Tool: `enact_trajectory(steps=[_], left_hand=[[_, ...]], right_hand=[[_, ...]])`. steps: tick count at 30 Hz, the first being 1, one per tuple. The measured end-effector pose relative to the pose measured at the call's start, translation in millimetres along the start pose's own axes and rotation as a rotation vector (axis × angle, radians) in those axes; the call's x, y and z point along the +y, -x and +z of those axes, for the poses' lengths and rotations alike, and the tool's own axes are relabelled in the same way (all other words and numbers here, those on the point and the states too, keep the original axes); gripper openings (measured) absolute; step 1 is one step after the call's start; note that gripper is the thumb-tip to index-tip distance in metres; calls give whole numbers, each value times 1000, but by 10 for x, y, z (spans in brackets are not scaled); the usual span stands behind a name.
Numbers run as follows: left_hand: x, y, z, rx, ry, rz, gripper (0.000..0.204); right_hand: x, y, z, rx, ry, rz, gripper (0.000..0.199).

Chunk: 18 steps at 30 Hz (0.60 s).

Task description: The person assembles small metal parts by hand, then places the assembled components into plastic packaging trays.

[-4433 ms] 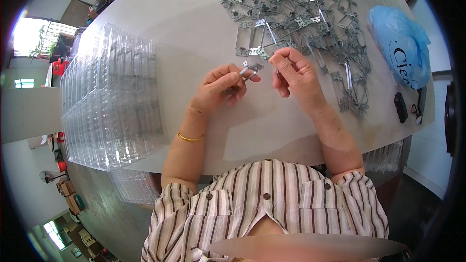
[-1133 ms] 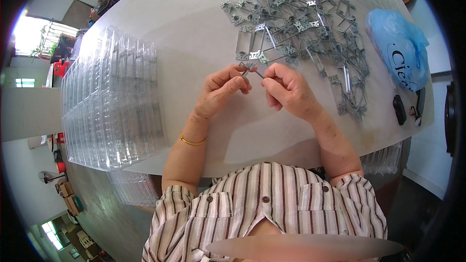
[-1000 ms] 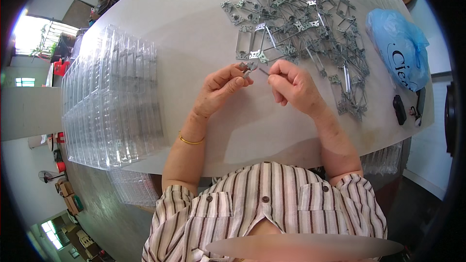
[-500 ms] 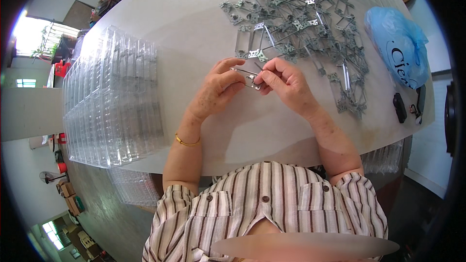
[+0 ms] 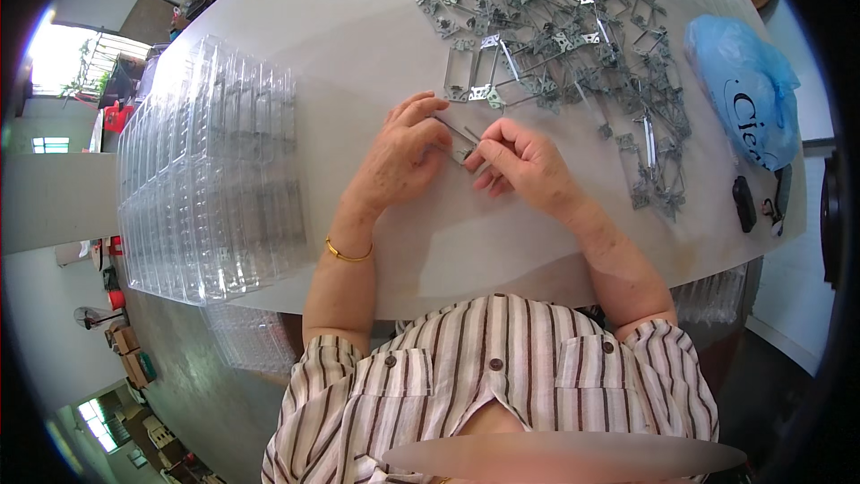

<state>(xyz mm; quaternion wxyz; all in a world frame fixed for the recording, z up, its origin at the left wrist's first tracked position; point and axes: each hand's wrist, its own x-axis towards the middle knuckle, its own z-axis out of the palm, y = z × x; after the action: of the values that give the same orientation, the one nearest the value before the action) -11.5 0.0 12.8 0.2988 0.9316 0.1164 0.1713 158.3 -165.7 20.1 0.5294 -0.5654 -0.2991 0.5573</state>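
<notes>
Resting on a pale grey table (image 5: 358, 54), the left hand (image 5: 399, 157) and right hand (image 5: 524, 161) are seen pinched shut together on a small metal clip (image 5: 461, 143). A heap of metal frames (image 5: 573, 45) is spread beyond, clear plastic trays (image 5: 210, 179) are stacked left, and a blue bag (image 5: 743, 90) is laid right.

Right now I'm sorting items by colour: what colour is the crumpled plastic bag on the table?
Light blue plastic bag, clearest in the head view.

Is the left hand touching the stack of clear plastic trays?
Apart. The head view shows bare white table between the left hand and the stack of clear plastic trays.
</notes>
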Motion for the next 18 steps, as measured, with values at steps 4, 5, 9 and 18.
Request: enact_trajectory(steps=[4, 5, 9, 18], left_hand=[[49, -53, 53, 160, 10, -27, 12], [82, -61, 59, 159, 7, -29, 12], [211, -59, 106, 157, -82, -31, 16], [236, -63, 191, 113, -112, 28, 20]], right_hand=[[66, -63, -110, 71, -7, -78, 14], [83, -79, -127, 86, -18, -99, 14], [72, -93, -102, 107, -39, -103, 13], [66, -91, -146, 148, -30, -95, 14]])
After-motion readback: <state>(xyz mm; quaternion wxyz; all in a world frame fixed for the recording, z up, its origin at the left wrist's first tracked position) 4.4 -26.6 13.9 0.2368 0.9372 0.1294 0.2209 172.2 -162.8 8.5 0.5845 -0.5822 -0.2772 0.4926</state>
